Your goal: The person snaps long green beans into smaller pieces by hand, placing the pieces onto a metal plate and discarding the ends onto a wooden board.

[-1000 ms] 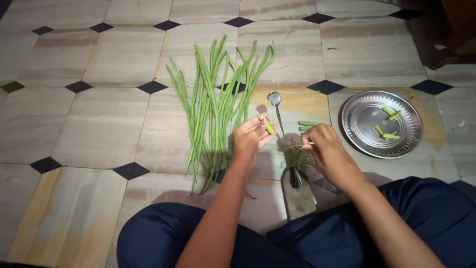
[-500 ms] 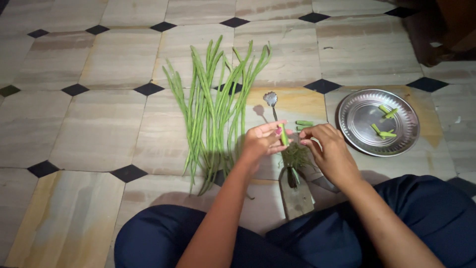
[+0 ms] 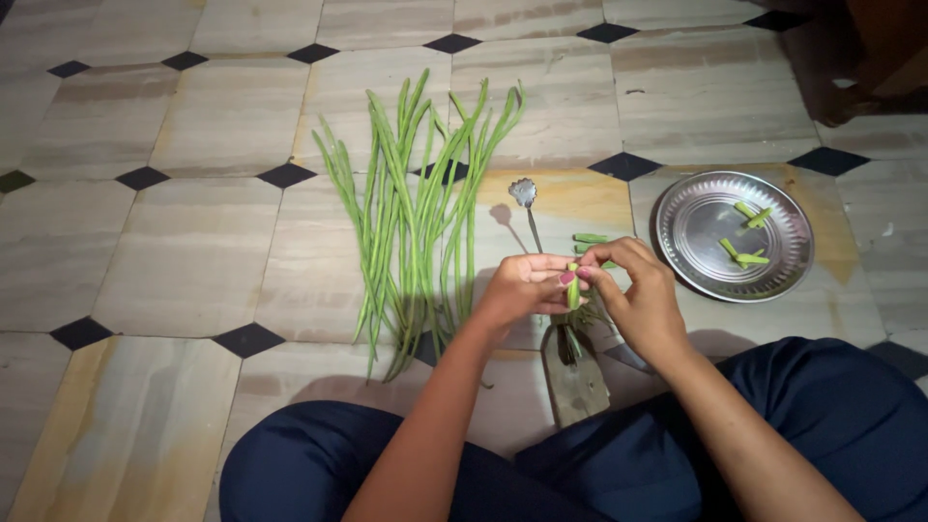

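Both hands [image 3: 580, 290] on bean piece [image 3: 572, 290]

Bare forearms, no sleeves; left hand [image 3: 522, 290] nails painted pink; dark navy trousers [image 3: 822, 425].

Bare tile between long beans [image 3: 416, 213] and steel plate [image 3: 735, 236], upright blade [image 3: 527, 208] midway.
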